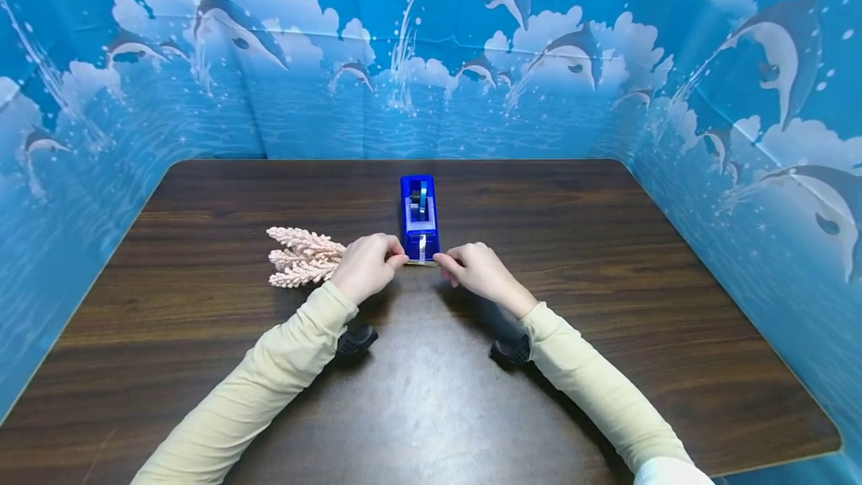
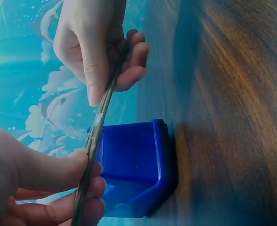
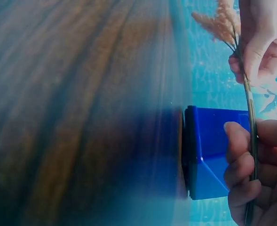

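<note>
A bunch of pale pink flower sprigs (image 1: 304,257) points left, its thin stems (image 2: 95,136) bundled together and held level in front of a blue tape dispenser (image 1: 419,217). My left hand (image 1: 369,264) pinches the stems near the flower heads between thumb and fingers. The right hand (image 1: 477,271) grips the other end of the stems, fingers curled round them in the right wrist view. Between the hands, a strip of clear tape (image 1: 422,245) runs from the dispenser's front to the stems. A light, shiny patch shows on the stems there in the left wrist view.
The dispenser stands on a dark wood-grain table (image 1: 606,283), its tape roll (image 1: 422,199) visible inside. Black devices (image 1: 357,339) sit under both wrists. A blue curtain (image 1: 303,118) printed with dolphins hangs along the table's back and sides.
</note>
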Demonstrator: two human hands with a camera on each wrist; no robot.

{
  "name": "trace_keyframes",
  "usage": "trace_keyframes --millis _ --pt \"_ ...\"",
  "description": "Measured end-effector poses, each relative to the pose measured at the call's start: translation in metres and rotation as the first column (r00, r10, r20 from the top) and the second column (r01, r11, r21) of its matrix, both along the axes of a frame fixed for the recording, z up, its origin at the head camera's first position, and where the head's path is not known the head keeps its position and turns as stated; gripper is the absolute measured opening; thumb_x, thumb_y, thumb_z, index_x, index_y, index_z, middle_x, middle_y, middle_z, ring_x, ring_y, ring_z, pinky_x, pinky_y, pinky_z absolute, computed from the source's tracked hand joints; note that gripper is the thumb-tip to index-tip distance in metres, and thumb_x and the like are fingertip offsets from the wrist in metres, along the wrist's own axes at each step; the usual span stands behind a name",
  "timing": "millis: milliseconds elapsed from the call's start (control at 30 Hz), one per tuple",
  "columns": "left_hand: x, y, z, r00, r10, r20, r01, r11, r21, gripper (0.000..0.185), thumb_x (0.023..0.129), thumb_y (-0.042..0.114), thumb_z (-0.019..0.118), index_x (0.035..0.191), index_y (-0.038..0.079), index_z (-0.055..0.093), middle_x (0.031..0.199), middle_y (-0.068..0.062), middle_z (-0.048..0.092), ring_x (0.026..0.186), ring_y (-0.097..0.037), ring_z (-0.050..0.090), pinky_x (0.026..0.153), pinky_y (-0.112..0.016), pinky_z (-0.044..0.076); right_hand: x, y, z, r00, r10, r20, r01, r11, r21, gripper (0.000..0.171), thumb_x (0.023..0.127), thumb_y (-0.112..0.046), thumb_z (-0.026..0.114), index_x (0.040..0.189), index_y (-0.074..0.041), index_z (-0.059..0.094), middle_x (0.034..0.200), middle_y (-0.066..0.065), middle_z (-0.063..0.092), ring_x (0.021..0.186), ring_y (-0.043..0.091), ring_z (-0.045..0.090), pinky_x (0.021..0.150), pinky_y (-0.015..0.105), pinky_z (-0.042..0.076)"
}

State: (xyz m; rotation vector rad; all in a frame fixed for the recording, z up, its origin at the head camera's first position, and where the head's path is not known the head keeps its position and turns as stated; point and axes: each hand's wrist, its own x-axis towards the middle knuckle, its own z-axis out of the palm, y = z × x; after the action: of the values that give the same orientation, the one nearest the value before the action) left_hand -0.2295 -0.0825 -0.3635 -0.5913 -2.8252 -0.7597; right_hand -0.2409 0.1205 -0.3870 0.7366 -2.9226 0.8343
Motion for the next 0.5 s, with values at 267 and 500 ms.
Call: trace_keyframes --millis 267,500 --pt "-0.0002 0.0003 -0.0006 1.000 -0.008 -0.016 0.008 1.000 0.018 0.008 0.073 0.012 0.069 0.073 0.012 0.061 0.072 -0.002 0.059 0.067 -0.016 0.054 0.063 -0.031 0.042 -0.0008 0.0009 -0.0005 0.997 -0.006 -0.082 0.001 0.998 -0.057 0.027 0.087 -0.030 0.056 0.068 -0.012 0.062 0.056 -0.003 0.057 0.050 0.003 0.048 0.048 0.018 0.037" --pt "-0.0025 -0.0004 -0.0040 0.999 -0.020 0.027 0.019 0.999 0.027 0.012 0.081 0.023 0.063 0.076 0.012 0.062 0.072 -0.002 0.058 0.066 -0.016 0.053 0.062 -0.031 0.041 -0.0014 0.0014 0.0006 0.980 -0.009 -0.201 -0.010 0.996 -0.092 0.022 0.083 -0.028 0.062 0.067 -0.014 0.062 0.057 -0.005 0.054 0.052 0.004 0.042 0.049 0.018 0.034"
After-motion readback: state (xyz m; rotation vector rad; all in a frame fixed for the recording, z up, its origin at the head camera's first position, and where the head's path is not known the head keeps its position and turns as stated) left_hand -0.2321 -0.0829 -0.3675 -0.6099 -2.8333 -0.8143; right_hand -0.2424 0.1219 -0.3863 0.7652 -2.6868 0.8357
